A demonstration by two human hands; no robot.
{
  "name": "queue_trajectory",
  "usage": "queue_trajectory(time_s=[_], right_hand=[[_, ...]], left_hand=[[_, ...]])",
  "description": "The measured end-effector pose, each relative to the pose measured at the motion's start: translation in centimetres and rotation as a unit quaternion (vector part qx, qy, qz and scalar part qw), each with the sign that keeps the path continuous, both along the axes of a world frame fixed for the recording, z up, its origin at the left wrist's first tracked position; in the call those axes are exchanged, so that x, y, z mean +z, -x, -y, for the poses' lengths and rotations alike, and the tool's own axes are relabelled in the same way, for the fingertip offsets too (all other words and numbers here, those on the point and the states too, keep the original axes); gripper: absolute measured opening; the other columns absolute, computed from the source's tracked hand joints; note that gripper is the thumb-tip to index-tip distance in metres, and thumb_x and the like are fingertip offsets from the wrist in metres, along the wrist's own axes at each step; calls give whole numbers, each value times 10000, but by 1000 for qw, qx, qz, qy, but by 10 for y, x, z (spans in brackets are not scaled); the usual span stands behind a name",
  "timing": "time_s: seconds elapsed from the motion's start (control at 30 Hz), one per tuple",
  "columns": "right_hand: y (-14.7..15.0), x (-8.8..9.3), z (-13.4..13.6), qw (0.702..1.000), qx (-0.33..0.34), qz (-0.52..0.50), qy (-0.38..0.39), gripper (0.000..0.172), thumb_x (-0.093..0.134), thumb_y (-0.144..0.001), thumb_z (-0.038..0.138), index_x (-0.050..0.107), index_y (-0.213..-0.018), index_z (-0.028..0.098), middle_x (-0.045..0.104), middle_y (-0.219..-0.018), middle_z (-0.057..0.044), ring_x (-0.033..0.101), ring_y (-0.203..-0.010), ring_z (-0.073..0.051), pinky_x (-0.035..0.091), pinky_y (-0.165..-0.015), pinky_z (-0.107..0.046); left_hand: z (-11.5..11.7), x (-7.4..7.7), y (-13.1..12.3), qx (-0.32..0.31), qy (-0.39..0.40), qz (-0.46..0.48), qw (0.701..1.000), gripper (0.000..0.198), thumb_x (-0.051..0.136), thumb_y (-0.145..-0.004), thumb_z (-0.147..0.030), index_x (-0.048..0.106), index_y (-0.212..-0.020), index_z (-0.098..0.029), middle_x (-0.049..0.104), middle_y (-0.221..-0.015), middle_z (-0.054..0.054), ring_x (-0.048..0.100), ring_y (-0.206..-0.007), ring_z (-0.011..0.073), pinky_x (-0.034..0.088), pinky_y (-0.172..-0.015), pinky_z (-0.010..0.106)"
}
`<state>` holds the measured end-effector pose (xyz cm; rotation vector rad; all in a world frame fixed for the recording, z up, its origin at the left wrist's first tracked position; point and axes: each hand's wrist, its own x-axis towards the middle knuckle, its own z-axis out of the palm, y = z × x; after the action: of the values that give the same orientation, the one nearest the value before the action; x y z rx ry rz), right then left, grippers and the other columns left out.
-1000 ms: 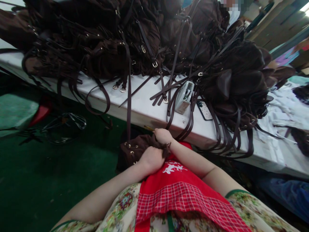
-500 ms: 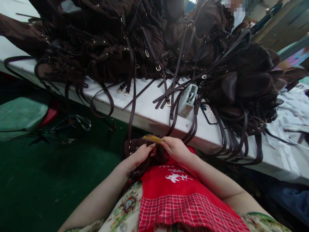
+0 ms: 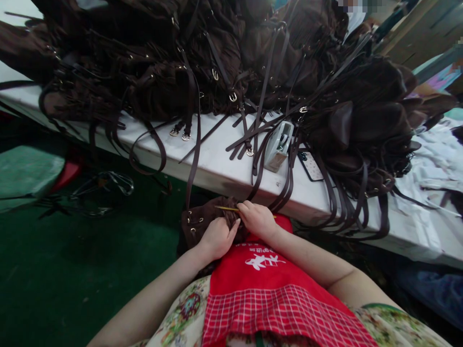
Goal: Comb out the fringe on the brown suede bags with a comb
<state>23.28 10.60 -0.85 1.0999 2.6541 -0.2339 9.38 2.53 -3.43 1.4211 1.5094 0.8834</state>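
A dark brown fringed bag [image 3: 202, 220] lies in my lap below the table edge. Its strap [image 3: 194, 159] runs up onto the table. My left hand [image 3: 218, 237] is closed on the bag's brown fringe, pinning it against my red apron [image 3: 264, 284]. My right hand [image 3: 257, 219] grips a thin yellow comb [image 3: 226, 208], now turned edge-on so it shows as a thin line lying across the fringe. The two hands almost touch.
A big heap of brown bags [image 3: 217, 62] with straps and buckles covers the white table [image 3: 220, 168]; several straps hang over its front edge. A small white box [image 3: 278, 146] and a phone [image 3: 310, 166] lie among them. The floor [image 3: 72, 270] on the left is green.
One second ago both fists were bunched on the fringe with the comb hidden. Half a second ago the comb showed its teeth; now it is edge-on and lower, drawn into the fringe.
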Motion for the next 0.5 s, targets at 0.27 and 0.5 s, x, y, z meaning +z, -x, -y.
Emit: queue_trajectory(time_s=[0.27,0.5], right_hand=[[2,-2,-1,999,24,-3,27,282,313,-957,289,517,-1139,221,624,-1052,-91,608,-868,-196,412,-641,-266],[5,-6,-7,1000,11,-9,12,287,302,-968,301,527,-1131,226,631,-1025,-67,587,-883,-192,397,-652,-262]], left_hand=[[-5,-3,-5,-166,-68,-147,973,160,539,-809,-220,679,-845,-150,676,-931,166,591,-911,323,375,-920,460],[-7,-4,-14,-212,-114,-197,950,157,530,-758,-143,675,-813,-116,670,-810,196,604,-788,328,399,-825,464]])
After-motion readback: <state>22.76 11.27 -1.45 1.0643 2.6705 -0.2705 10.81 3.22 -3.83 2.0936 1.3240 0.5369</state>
